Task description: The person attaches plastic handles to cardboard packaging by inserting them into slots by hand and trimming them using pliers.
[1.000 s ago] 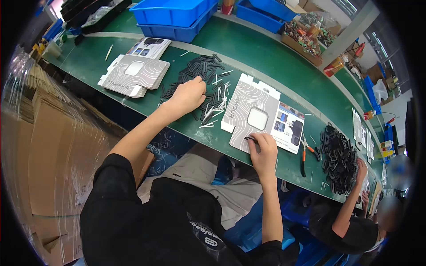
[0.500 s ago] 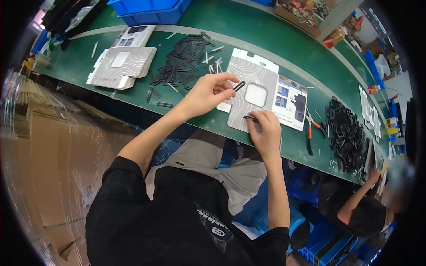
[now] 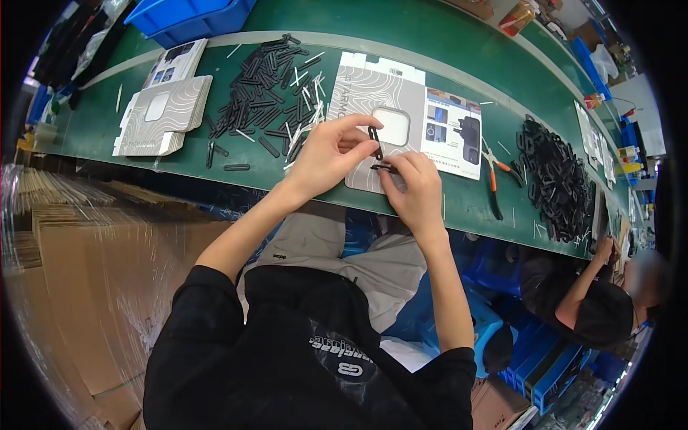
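Note:
My left hand [image 3: 331, 154] pinches a narrow black slotted plastic strip [image 3: 375, 141] between thumb and fingertips. Close beside it, the fingertips of my right hand [image 3: 416, 188] close on a small dark plastic piece [image 3: 381, 168]; its full shape is hidden. Both hands hover over a flat grey patterned carton [image 3: 369, 86] with a rounded window, and the two held pieces are almost touching. Left of the carton lies a heap of black plastic strips [image 3: 251, 89], with white sticks [image 3: 307, 107] scattered along its right side.
Orange-handled pliers [image 3: 493, 179] lie right of the carton, before a pile of black plastic loops [image 3: 555, 179]. Stacked folded cartons [image 3: 168, 111] sit at the left, with a blue bin [image 3: 193, 21] behind. A co-worker [image 3: 598, 301] sits at the right.
My hands have come closer together, bringing the two black pieces nearly into contact. The strip in my left hand has turned more upright. The camera view has shifted.

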A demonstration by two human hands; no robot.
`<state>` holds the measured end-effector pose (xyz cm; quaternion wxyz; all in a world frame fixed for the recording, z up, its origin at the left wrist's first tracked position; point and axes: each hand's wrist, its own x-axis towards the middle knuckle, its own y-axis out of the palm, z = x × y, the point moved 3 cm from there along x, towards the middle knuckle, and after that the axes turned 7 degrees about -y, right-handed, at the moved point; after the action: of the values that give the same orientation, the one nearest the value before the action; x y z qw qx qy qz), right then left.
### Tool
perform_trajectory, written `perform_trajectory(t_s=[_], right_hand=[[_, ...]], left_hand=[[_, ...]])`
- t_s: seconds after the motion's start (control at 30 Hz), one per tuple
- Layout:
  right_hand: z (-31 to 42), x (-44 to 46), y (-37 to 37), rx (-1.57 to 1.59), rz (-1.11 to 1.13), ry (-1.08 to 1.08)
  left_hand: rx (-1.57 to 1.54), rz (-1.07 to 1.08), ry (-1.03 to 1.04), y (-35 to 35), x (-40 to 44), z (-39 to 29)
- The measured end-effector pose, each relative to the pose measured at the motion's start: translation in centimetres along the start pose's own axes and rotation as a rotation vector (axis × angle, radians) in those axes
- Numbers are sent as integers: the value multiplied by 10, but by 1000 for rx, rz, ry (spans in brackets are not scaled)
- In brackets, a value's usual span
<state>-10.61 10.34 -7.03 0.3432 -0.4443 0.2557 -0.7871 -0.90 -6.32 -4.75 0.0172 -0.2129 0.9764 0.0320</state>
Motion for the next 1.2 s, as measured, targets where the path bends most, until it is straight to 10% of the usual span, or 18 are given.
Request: perform_trajectory(t_s=[1.2], right_hand=[[-12, 5, -17, 440, -52, 274]], left_hand=[[276, 55, 82, 1, -5, 19]])
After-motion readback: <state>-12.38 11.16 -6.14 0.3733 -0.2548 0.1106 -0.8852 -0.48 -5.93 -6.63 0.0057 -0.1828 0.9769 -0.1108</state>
